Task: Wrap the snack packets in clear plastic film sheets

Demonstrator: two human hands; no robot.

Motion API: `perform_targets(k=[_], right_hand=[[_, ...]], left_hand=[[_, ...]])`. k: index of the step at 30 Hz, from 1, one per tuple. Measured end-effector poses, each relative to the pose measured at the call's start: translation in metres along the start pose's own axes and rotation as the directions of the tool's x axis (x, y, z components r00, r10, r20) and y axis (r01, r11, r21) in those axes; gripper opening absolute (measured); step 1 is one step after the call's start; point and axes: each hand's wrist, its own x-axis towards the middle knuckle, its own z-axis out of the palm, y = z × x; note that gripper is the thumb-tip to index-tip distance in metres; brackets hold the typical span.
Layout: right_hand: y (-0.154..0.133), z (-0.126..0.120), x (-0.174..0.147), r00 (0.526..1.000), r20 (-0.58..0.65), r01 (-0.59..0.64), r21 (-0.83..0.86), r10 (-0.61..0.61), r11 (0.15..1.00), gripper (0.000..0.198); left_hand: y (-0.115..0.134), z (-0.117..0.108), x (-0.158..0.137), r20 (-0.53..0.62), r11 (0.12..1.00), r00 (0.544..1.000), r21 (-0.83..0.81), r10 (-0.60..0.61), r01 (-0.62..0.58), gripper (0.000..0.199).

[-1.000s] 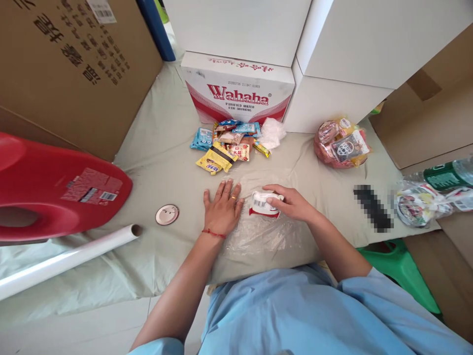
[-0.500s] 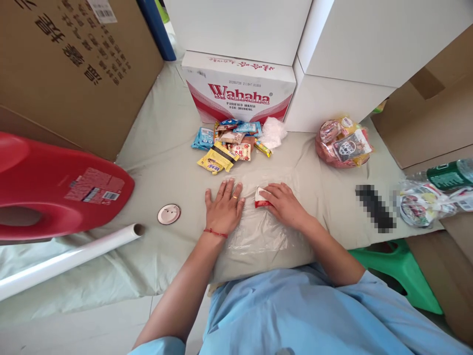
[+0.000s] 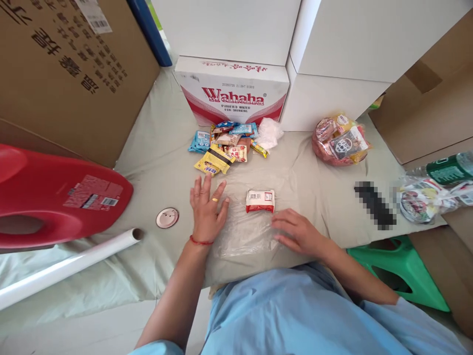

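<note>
A small red and white snack packet point(image 3: 260, 201) lies on a clear plastic sheet point(image 3: 240, 240) spread on the cloth-covered table. To its left, my left hand point(image 3: 207, 209) has its fingers spread, near the sheet's left edge and holding nothing. My right hand point(image 3: 297, 230) is just below and right of the packet, apart from it, with loosely bent fingers and nothing in them. Beyond my left hand is a pile of wrapped snacks, with a yellow packet point(image 3: 214, 160) at its front and a crumpled white plastic bag point(image 3: 269, 133) on its right.
A Wahaha carton point(image 3: 232, 93) stands behind the snacks. At left are a red jug point(image 3: 96, 192), a white roll point(image 3: 70, 268) and a round badge point(image 3: 167, 217). At right sit a basket of snacks point(image 3: 340, 140), a green-labelled bottle point(image 3: 451, 167) and a green stool point(image 3: 421, 291).
My right hand has let go of the red and white packet and drawn back to the right and toward me. My left hand has shifted left.
</note>
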Motion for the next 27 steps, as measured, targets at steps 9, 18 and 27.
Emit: perform_targets(k=[9, 18, 27], right_hand=[[0.003, 0.026, -0.043, 0.997, -0.063, -0.035, 0.028, 0.037, 0.999, 0.023], [0.027, -0.029, 0.029, 0.987, -0.064, -0.127, 0.268, 0.149, 0.955, 0.02], [0.066, -0.041, 0.065, 0.842, 0.229, -0.523, 0.57, 0.488, 0.634, 0.024]], left_hand=[[-0.046, -0.016, -0.034, 0.22, 0.958, 0.937, -0.151, 0.271, -0.242, 0.039], [-0.032, -0.033, -0.056, 0.454, 0.842, 0.714, -0.371, 0.533, -0.392, 0.074], [-0.043, -0.01, -0.021, 0.254, 0.884, 0.926, -0.446, 0.279, -0.144, 0.03]])
